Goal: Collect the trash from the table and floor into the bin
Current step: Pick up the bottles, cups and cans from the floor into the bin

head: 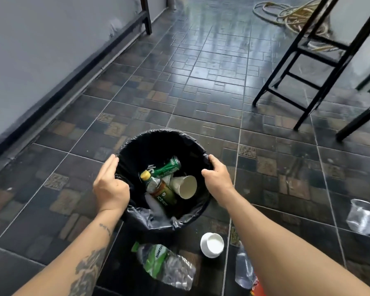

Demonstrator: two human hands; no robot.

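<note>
A round bin point(158, 137) with a black liner stands on the tiled floor. Inside lie a green can point(169, 166), a yellow-capped tea bottle point(159, 190) and a paper cup point(185, 185). My left hand point(110, 184) grips the bin's left rim and my right hand point(217, 176) grips its right rim. On the floor in front of the bin lie a crushed clear bottle with a green label point(165, 265), a white paper cup point(212, 245) and another clear bottle point(245, 270), partly behind my right forearm. A clear plastic cup point(362, 216) lies at the right.
Black metal furniture legs point(295, 67) stand at the upper right. A coiled hose point(291, 16) lies at the far end of the floor. A grey wall with a dark skirting point(58, 92) runs along the left.
</note>
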